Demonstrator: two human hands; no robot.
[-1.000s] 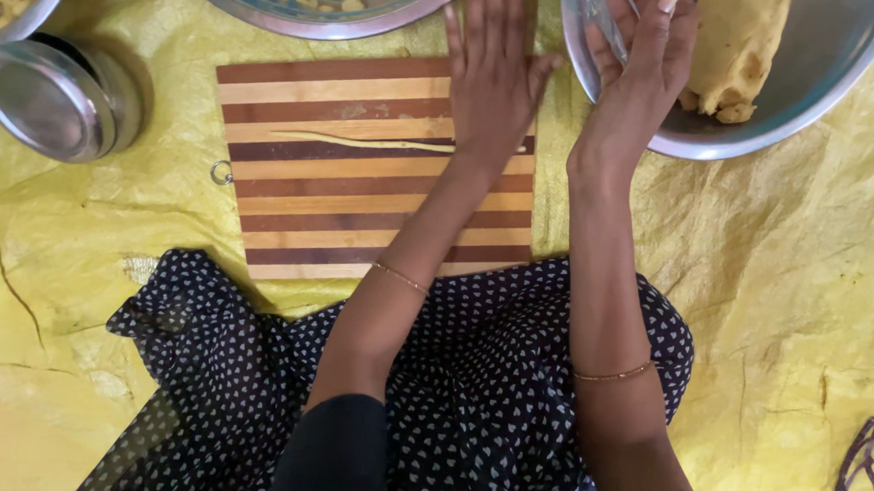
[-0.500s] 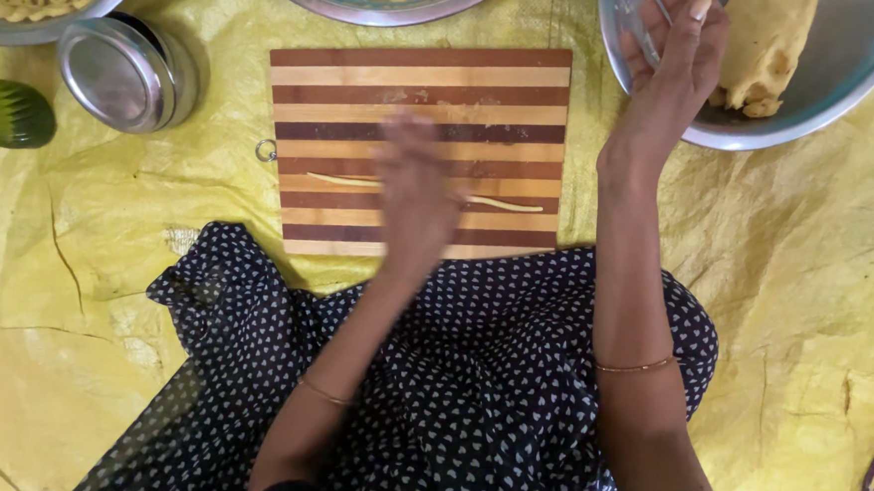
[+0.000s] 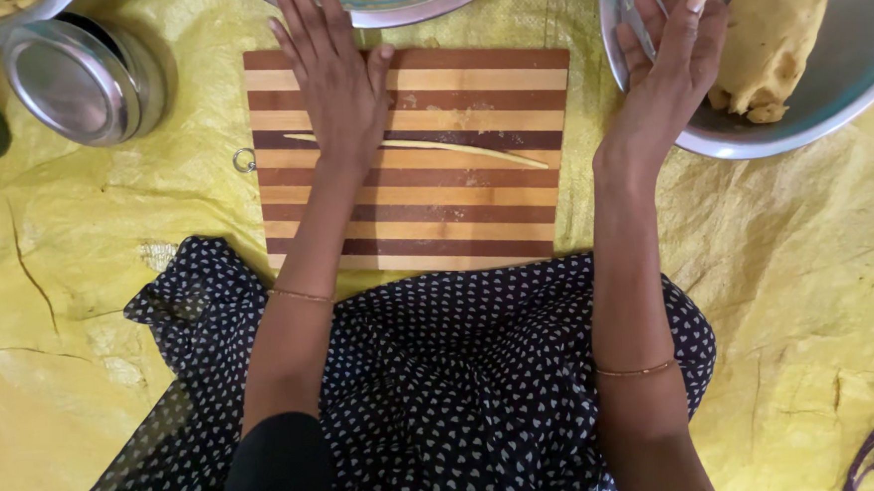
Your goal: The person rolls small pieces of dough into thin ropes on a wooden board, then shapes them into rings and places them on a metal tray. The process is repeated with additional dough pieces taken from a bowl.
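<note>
Rolling a thin dough rope on the striped board under flat, open left hand, right hand loosely open, empty, at the bowl rim; next probably needs even pressure.

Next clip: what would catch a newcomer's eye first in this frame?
Probably the striped wooden cutting board in the middle of the yellow sheet, with a long thin rope of dough across it and the left hand flat on the rope's left end. Next, the right hand resting on the rim of the steel bowl at upper right, beside a big lump of dough.
</note>
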